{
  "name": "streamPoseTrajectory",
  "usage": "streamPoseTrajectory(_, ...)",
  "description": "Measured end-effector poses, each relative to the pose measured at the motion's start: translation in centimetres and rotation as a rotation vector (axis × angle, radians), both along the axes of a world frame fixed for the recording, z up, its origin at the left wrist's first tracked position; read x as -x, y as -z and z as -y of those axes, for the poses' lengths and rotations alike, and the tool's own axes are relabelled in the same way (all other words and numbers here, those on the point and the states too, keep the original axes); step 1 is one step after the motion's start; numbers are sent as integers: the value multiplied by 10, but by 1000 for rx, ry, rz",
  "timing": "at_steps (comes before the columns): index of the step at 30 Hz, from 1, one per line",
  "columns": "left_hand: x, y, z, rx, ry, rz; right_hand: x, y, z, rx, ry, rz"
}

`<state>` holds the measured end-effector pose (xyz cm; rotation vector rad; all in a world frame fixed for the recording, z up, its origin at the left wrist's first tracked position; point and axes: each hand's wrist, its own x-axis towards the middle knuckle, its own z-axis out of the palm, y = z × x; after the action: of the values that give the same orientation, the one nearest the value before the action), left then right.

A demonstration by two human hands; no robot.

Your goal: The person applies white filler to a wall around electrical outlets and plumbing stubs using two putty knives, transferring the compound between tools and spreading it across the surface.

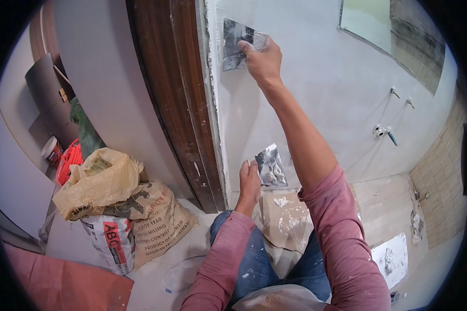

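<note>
My right hand [265, 60] is raised high and closed around a wide putty knife [235, 47]. Its metal blade, smeared white, lies against the pale wall [301, 103] close to the dark wooden door frame [179, 93]. Lower down, my left hand [249, 185] grips a second putty knife [273, 167] with lumps of white putty on its blade. That blade is held in front of the wall's foot, apart from the right one. Fingers hide most of both handles.
Filled sacks [163, 223] stand left of the door frame, beside a red-orange sheet [72, 282]. A putty-spattered brown sheet [286, 220] lies before my knees. At right are a white board [390, 259] with putty, a wall tap [383, 131] and a mirror [394, 36].
</note>
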<state>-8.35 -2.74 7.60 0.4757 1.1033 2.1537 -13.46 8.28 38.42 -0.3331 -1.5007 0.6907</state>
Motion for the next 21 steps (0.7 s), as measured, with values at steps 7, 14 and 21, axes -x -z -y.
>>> streamPoseTrajectory(7, 2, 3, -2, 0, 10, -13, 13, -3, 3, 30, 12, 44)
streamPoseTrajectory(14, -5, -5, 3, -29, 2, -10, 24, -5, 18, 76, 267, 97)
streamPoseTrajectory(21, -1, -1, 1, -1, 44, -65, 22, -8, 24, 49, 249, 88)
